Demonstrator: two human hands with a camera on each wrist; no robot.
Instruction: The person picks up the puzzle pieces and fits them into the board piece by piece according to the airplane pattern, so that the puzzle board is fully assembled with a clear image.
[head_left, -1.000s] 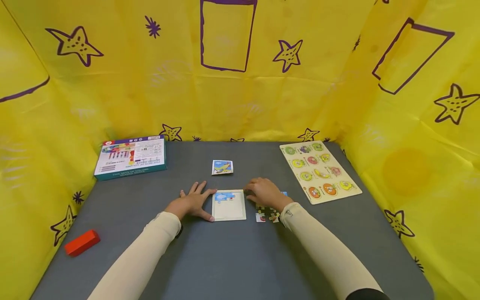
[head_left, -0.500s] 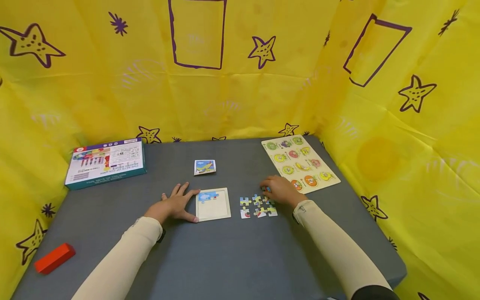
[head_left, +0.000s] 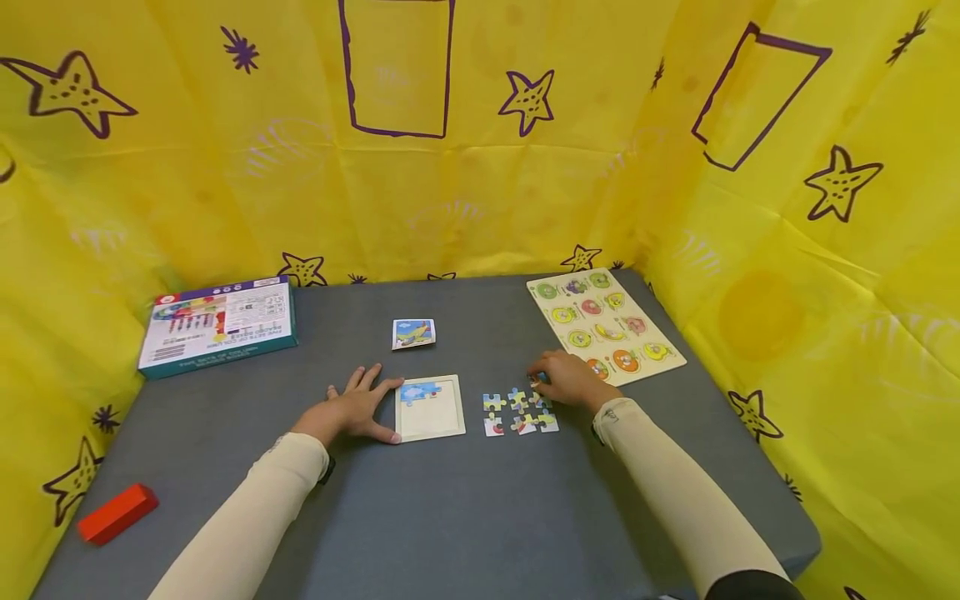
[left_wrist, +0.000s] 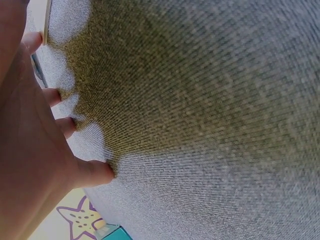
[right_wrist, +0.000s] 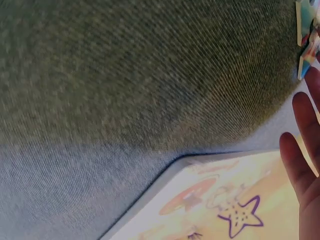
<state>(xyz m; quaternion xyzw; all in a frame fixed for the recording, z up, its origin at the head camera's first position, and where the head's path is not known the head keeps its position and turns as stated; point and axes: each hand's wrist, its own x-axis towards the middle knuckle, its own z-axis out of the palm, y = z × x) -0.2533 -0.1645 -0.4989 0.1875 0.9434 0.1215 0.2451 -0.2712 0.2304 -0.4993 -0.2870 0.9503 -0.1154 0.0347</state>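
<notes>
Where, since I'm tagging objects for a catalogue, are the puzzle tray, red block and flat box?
Puzzle tray (head_left: 438, 419): head view, on its bare floor.
Red block (head_left: 117, 515): head view, on its visible middle.
Flat box (head_left: 217, 325): head view, on its printed top.

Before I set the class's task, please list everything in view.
Puzzle tray: 1, cream, centre
Fitted pieces: count unclear, mainly blue, inside tray, far side
Loose pieces: several, multicoloured, right of tray
Picture card: 1, blue and yellow, beyond tray
Fruit board: 1, cream, back right
Box: 1, white and teal, back left
Block: 1, red, front left
Table: 1, grey, beneath
Cloth: count unclear, yellow, behind and beside table
Sleeves: 2, cream, forearms
Band: 1, black, right forearm
Left hand: 1, touching tray's left edge
Right hand: 1, at loose pieces
</notes>
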